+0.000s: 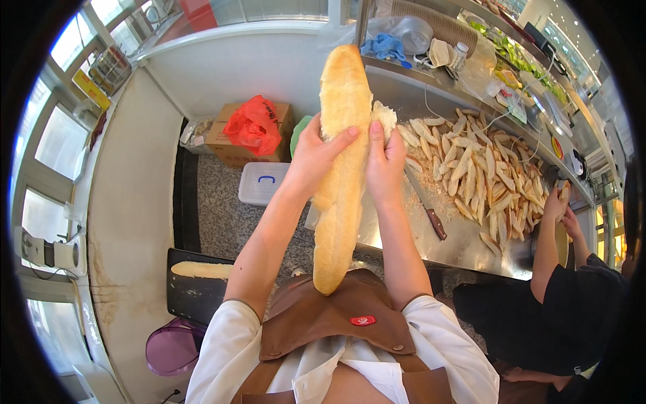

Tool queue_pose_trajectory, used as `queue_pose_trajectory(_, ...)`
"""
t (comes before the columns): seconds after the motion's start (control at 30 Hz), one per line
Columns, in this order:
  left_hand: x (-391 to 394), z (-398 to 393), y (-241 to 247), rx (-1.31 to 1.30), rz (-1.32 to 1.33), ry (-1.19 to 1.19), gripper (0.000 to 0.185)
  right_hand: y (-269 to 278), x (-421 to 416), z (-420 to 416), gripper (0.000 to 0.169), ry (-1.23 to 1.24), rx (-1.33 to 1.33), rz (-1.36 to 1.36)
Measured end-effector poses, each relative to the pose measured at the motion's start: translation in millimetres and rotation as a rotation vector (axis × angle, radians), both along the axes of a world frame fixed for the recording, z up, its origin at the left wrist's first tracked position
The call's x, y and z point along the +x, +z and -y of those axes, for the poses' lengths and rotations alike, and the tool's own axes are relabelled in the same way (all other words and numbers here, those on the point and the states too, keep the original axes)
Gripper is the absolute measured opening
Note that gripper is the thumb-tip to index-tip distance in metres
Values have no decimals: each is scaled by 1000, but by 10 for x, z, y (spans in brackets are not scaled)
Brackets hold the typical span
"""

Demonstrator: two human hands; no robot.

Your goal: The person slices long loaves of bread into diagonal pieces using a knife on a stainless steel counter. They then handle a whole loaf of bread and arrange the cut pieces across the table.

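Note:
A long loaf of bread (338, 202) is held up in front of my chest, its lower end close to my brown apron (333, 313). My left hand (323, 146) grips its left side, the thumb lying across the crust. On the opposite side, my right hand (383, 156) presses its thumb against the loaf. A ragged piece of white crumb (385, 117) sticks out at that edge by my right fingers; whether it is still joined to the loaf, I cannot tell. To the right, a heap of cut bread sticks (469, 166) lies on the steel counter (404, 222).
A knife with a brown handle (435, 222) lies among crumbs on the counter. At the right, a co-worker's hands (560, 207) hold bread. A cardboard box (222, 144) with a red plastic bag (254, 126), a lidded plastic bin (262, 187) and a black tray (189, 293) with another loaf (202, 269) are at left.

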State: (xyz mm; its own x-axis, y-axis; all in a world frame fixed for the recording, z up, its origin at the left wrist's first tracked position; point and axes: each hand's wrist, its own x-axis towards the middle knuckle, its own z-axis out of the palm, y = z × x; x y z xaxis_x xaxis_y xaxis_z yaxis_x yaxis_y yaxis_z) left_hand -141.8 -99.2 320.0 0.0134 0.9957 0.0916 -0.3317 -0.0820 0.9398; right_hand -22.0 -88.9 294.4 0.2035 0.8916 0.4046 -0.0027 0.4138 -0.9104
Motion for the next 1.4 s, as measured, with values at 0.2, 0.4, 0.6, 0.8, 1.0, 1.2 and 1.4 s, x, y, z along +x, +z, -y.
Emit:
queue_pose_trajectory(0.2,-10,15,-43,-15,0,58,48,-157,-101,8,28,38,-186,-312)
queue_pose_trajectory(0.4,-61,38,-19,-14,1,62,51,-68,-166,61,26,43,-144,-335)
queue_pose_trajectory(0.6,-226,-112,199,-36,-10,1,50,8,-144,11,25,119,-12,-112)
queue_pose_trajectory(0.8,-187,-146,178,-51,-6,30,41,88,-219,84,25,-71,-24,-4)
queue_pose_trajectory(1.0,-139,-144,190,-56,-14,65,43,-25,-221,69,27,-58,-134,-151)
queue_pose_trajectory(1.2,-136,-95,207,-55,-7,76,42,-71,-245,70,30,-82,-205,-181)
queue_pose_trajectory(1.4,-131,-98,188,-42,-1,49,39,-74,-254,82,31,-99,-224,-223)
